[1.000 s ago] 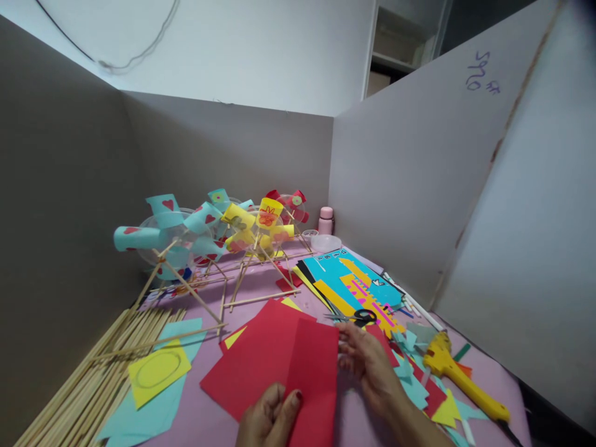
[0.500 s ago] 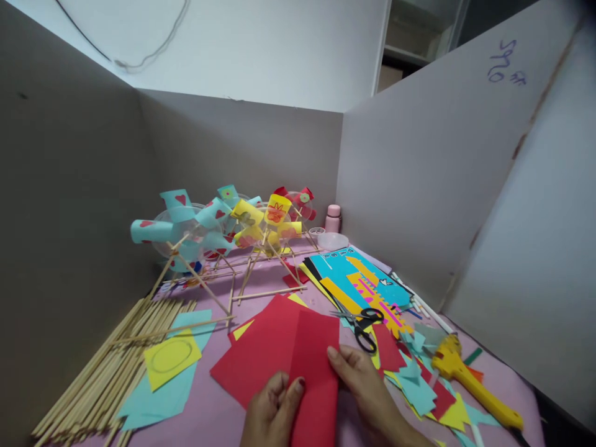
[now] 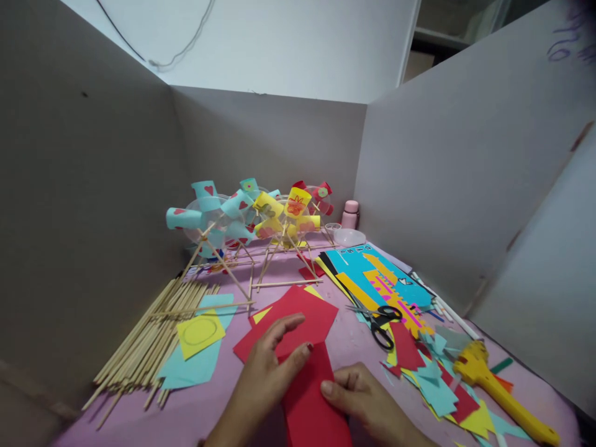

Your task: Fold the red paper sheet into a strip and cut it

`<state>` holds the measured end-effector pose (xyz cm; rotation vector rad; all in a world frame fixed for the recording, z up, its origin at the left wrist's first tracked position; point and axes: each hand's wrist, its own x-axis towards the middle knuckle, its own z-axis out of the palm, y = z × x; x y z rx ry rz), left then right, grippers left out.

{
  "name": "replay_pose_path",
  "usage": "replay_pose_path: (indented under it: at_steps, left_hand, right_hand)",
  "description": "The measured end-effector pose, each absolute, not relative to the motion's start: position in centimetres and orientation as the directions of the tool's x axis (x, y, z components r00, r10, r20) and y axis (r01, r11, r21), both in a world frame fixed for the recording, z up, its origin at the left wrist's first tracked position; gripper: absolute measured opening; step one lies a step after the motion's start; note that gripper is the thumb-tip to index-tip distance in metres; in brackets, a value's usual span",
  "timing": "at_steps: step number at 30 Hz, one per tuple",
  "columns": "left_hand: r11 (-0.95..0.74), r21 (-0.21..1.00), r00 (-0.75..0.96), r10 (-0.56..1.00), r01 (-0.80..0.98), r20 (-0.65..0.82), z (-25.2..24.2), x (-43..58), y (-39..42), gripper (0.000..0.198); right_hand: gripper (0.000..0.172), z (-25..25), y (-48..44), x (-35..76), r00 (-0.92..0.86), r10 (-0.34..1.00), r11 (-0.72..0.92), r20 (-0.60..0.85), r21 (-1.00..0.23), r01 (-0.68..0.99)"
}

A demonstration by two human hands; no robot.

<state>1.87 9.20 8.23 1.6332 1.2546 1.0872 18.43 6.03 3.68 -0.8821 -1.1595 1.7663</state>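
Observation:
A narrow piece of red paper (image 3: 314, 397), seemingly folded, is between my hands and runs down past the bottom of the view. My right hand (image 3: 365, 397) pinches its right edge, thumb on top. On the other side, my left hand (image 3: 265, 372) has its thumb and forefinger spread apart over the upper left of that paper; whether it touches is unclear. Beyond them, a larger red sheet (image 3: 298, 323) lies on the table with yellow paper edges showing beneath. Black-handled scissors (image 3: 384, 320) rest to the right, blades partly apart.
Paper-bladed pinwheels on stick stands (image 3: 209, 217) stand at the back. Wooden sticks (image 3: 144, 335) lie left, beside blue paper (image 3: 193, 366) and a yellow square (image 3: 200, 333). To the right are paper scraps (image 3: 435, 385), a yellow glue gun (image 3: 503, 391) and a blue decorated sheet (image 3: 358, 261). Grey partitions surround the table.
My left hand has loosened from the red paper and spread its fingers. The narrow red paper has come lower and nearer, still in my right hand. The view has swung left.

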Motion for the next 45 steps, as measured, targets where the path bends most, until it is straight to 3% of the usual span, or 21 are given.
replay_pose_path:
  at_steps: [4,6,8,14,25,27,31,38,45]
  left_hand:
    - [-0.281,0.801,0.309,0.943,0.529,0.126,9.6,1.7,8.4,0.017]
    - [-0.280,0.784,0.354,0.931,0.554,0.083,9.4,1.8,8.3,0.020]
    - [-0.245,0.809,0.355,0.934,0.535,0.049,8.9,1.8,8.4,0.028]
    - [-0.128,0.889,0.327,0.945,0.440,-0.026,7.8,1.1,9.5,0.029]
    - [0.003,0.962,0.205,0.977,0.273,-0.061,7.1,-0.1,10.8,0.030]
    - [-0.011,0.982,0.158,0.987,0.191,-0.020,7.0,-0.2,11.0,0.023]
    - [-0.003,1.000,0.074,0.997,0.010,0.002,6.4,0.8,10.4,0.035]
    - [0.253,0.961,0.491,0.855,-0.109,-0.170,5.1,3.9,7.8,0.031]
    - [0.308,0.947,0.520,0.826,-0.091,-0.218,3.8,3.5,8.3,0.027]
  right_hand:
    - [0.046,3.6,5.4,17.6,-0.495,0.861,-0.255,-0.116,-0.941,-0.222]
    - [0.047,3.4,5.3,17.4,-0.528,0.843,-0.249,-0.108,-0.946,-0.205]
    - [0.047,3.2,5.4,17.3,-0.552,0.826,-0.260,-0.116,-0.947,-0.190]
    - [0.048,3.2,5.8,17.3,-0.543,0.818,-0.309,-0.188,-0.941,-0.140]
    - [0.040,3.1,5.1,17.8,-0.556,0.801,-0.391,-0.224,-0.898,-0.202]
    - [0.038,3.1,5.2,17.8,-0.502,0.840,-0.378,-0.206,-0.886,-0.269]
    - [0.035,3.1,6.1,18.1,-0.317,0.934,-0.287,-0.162,-0.871,-0.399]
    - [0.032,2.8,7.7,19.8,-0.101,0.993,-0.096,-0.063,-0.922,-0.375]
    - [0.038,2.5,7.9,20.7,-0.038,0.998,-0.059,-0.049,-0.950,-0.307]
